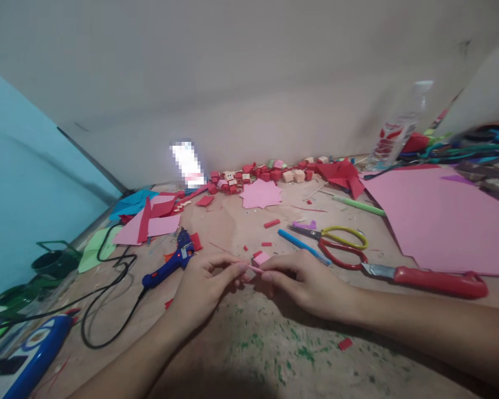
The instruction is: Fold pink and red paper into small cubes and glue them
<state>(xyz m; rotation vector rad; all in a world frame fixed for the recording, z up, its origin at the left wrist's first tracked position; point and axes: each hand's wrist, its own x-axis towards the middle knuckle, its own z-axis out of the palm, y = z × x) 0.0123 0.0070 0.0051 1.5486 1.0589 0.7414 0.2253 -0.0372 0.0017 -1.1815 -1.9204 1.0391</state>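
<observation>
Between both hands, near the middle of the view, is a thin pink paper strip (pixel 255 269). My left hand (pixel 216 280) pinches its left end between thumb and forefinger. At the other end, my right hand (pixel 295 277) has its fingertips closed on the strip. Just beyond the fingers lies a small pink paper piece (pixel 261 258), with tiny red scraps around it. A blue hot glue gun (pixel 168 266) rests left of my left hand. To the right of my right hand's knuckles are a blue pen-like stick (pixel 303 245) and scissors (pixel 341 244) with yellow and red handles.
A red-handled knife (pixel 441 281) lies near my right forearm, beside large pink sheets (pixel 449 221). Small red and cream paper cubes (pixel 266 174) line the wall, behind a pink star-shaped paper (pixel 261 194). A lit phone (pixel 189 165) and a plastic bottle (pixel 399 133) stand at the back. A black cord (pixel 108 285) loops at left.
</observation>
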